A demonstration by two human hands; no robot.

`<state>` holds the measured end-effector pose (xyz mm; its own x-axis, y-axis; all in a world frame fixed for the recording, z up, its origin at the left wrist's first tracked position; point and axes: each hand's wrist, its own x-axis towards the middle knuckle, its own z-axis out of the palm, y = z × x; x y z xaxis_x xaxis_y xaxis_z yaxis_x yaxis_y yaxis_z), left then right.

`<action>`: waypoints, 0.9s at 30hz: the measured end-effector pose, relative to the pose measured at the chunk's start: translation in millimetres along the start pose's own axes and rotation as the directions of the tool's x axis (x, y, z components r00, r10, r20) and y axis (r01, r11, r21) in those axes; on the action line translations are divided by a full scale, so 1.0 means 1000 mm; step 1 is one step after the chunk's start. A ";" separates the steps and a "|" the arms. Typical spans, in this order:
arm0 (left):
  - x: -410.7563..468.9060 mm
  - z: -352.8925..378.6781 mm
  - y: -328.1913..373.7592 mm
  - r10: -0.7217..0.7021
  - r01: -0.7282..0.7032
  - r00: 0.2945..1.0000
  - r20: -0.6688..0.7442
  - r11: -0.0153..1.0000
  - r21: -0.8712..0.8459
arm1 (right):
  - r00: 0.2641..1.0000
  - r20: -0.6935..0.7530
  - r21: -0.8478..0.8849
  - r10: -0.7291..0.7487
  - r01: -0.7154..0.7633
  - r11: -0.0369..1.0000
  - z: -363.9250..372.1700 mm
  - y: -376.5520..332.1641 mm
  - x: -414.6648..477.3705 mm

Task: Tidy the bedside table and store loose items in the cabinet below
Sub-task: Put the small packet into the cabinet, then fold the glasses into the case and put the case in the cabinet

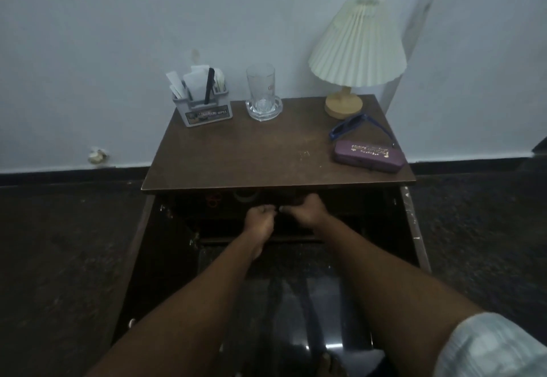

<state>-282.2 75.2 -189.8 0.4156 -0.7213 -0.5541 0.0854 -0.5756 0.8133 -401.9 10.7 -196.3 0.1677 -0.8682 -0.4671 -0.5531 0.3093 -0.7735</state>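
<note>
The brown bedside table (266, 154) stands against the wall, and the cabinet (355, 220) below it is open. Both my hands reach into its dark inside, just under the top's front edge. My left hand (260, 220) and my right hand (307, 209) are close together with curled fingers, their fingertips almost meeting. The dark hides whether they hold anything. On the top lie blue sunglasses (355, 128) and a purple glasses case (370, 156) at the right. Faint red and pale ring shapes (225, 197) show inside the cabinet.
A grey organiser (204, 107) with papers and a pen stands back left, beside a glass (260, 89) on a clear dish. A pleated lamp (355, 51) stands back right. The cabinet doors (139, 258) swing out on both sides over a dark floor.
</note>
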 end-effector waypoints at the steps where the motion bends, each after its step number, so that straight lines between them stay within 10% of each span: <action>1: -0.009 -0.002 0.001 0.001 -0.001 1.000 0.015 1.000 0.015 | 0.999 0.023 -0.043 -0.024 0.025 0.999 -0.004 -0.002 -0.008; 11: -0.094 -0.017 0.032 0.140 -0.158 0.984 0.106 0.971 0.178 | 0.984 0.119 -0.115 -0.135 0.149 0.982 -0.057 -0.020 -0.083; 27: -0.128 0.034 0.101 0.396 -0.416 0.905 0.156 0.901 0.126 | 0.904 -0.147 -0.185 -0.401 0.374 0.909 -0.164 -0.050 -0.111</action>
<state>-357.8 96.1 -42.6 0.2687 -0.9408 -0.2068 -0.2097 -0.2667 0.9407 -526.6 28.1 -35.5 0.2539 -0.9660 -0.0489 -0.5908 -0.1148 -0.7986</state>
